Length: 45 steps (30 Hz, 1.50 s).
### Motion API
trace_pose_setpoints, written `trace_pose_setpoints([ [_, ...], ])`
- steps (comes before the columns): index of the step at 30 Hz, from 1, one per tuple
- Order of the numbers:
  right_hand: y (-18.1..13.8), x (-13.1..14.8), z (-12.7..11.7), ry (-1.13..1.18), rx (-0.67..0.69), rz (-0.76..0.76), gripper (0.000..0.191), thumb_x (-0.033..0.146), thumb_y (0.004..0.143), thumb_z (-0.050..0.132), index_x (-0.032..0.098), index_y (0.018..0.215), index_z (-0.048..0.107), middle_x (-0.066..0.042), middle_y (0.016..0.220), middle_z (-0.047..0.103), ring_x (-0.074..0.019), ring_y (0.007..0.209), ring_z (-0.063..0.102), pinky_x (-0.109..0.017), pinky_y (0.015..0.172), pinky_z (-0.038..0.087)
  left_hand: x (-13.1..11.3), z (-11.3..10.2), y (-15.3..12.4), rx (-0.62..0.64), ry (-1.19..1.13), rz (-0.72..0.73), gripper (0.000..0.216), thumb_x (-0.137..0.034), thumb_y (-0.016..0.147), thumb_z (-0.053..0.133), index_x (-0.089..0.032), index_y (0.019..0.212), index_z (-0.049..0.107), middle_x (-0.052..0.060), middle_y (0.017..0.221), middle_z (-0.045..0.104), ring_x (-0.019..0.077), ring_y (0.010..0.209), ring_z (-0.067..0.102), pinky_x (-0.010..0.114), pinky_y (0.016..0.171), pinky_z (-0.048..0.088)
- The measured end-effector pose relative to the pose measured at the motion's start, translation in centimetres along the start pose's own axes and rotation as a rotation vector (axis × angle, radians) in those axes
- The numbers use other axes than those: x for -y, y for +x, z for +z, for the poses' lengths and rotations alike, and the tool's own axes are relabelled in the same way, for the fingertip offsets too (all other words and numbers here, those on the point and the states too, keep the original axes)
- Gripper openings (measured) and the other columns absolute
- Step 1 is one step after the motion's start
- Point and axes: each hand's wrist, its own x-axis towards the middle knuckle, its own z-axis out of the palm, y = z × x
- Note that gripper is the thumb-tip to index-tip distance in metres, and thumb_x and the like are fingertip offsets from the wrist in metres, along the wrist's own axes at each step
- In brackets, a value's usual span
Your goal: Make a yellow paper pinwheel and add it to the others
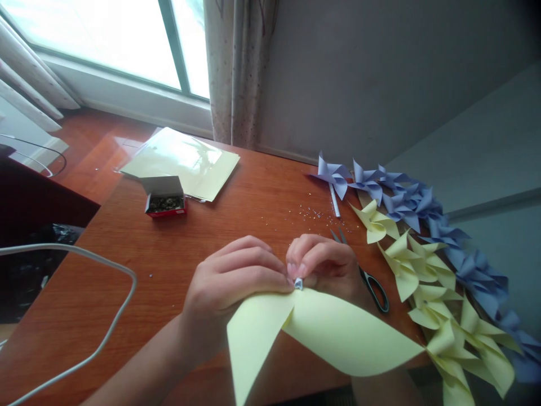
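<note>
My left hand [230,285] and my right hand [325,265] meet over the near edge of the wooden table [236,220]. Both pinch the centre of a pale yellow paper pinwheel [329,332] whose folded flaps spread toward me. A small shiny pin or fastener [298,283] shows between the fingertips of both hands. Black-handled scissors [372,282] lie just right of my right hand, partly hidden by it.
A row of finished yellow pinwheels [426,276] and blue pinwheels [406,194] runs along the table's right edge. An open small box of fasteners [164,198] and a stack of yellow sheets [186,160] lie at the far left. A white cable [110,316] loops at left.
</note>
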Motion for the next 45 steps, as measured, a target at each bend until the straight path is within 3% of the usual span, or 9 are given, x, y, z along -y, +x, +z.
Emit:
trace_pose_setpoints([
  [14, 0.2, 0.4, 0.1, -0.010, 0.016, 0.069, 0.009, 0.020, 0.083, 0.078, 0.024, 0.091, 0.080, -0.005, 0.082, 0.070, -0.0175, 0.074, 0.064, -0.032, 0.068, 0.053, -0.3, 0.0, -0.5, -0.033, 0.129, 0.023, 0.021, -0.029, 0.098, 0.061, -0.018, 0.088, 0.075, 0.008, 0.081, 0.077, 0.0187, 0.079, 0.067, 0.032, 0.077, 0.057],
  [21, 0.1, 0.2, -0.2, 0.011, 0.033, 0.084, 0.010, 0.028, 0.083, 0.079, 0.023, 0.091, 0.080, -0.004, 0.080, 0.068, -0.0183, 0.075, 0.062, -0.034, 0.069, 0.049, 0.1, 0.3, -0.2, -0.008, 0.071, -0.005, 0.018, -0.026, 0.095, 0.065, -0.016, 0.084, 0.074, 0.008, 0.079, 0.076, 0.0176, 0.077, 0.066, 0.028, 0.073, 0.056],
  [29, 0.2, -0.2, -0.6, -0.045, 0.060, 0.008, 0.006, 0.024, 0.083, 0.077, 0.022, 0.088, 0.080, -0.004, 0.077, 0.067, -0.0181, 0.072, 0.061, -0.034, 0.068, 0.049, 1.0, 1.2, -1.1, -0.054, 0.008, -0.019, 0.011, -0.023, 0.093, 0.067, -0.018, 0.086, 0.074, 0.007, 0.081, 0.077, 0.0183, 0.078, 0.064, 0.029, 0.073, 0.054],
  [33, 0.1, -0.1, -0.4, -0.024, 0.040, 0.051, 0.006, 0.022, 0.082, 0.078, 0.024, 0.088, 0.081, -0.004, 0.077, 0.067, -0.0182, 0.072, 0.060, -0.034, 0.067, 0.048, 0.6, 0.9, -0.6, -0.048, 0.001, -0.026, 0.010, -0.022, 0.092, 0.068, -0.017, 0.084, 0.073, 0.007, 0.079, 0.077, 0.0182, 0.075, 0.066, 0.029, 0.072, 0.055],
  [45, 0.1, 0.3, -0.6, -0.049, 0.028, 0.072, 0.017, 0.009, 0.078, 0.079, 0.024, 0.086, 0.081, -0.003, 0.077, 0.068, -0.0179, 0.073, 0.061, -0.034, 0.070, 0.049, 0.7, 1.1, -0.3, -0.033, -0.115, -0.249, 0.008, -0.015, 0.085, 0.071, -0.018, 0.079, 0.074, 0.005, 0.071, 0.074, 0.0179, 0.067, 0.067, 0.027, 0.063, 0.056],
])
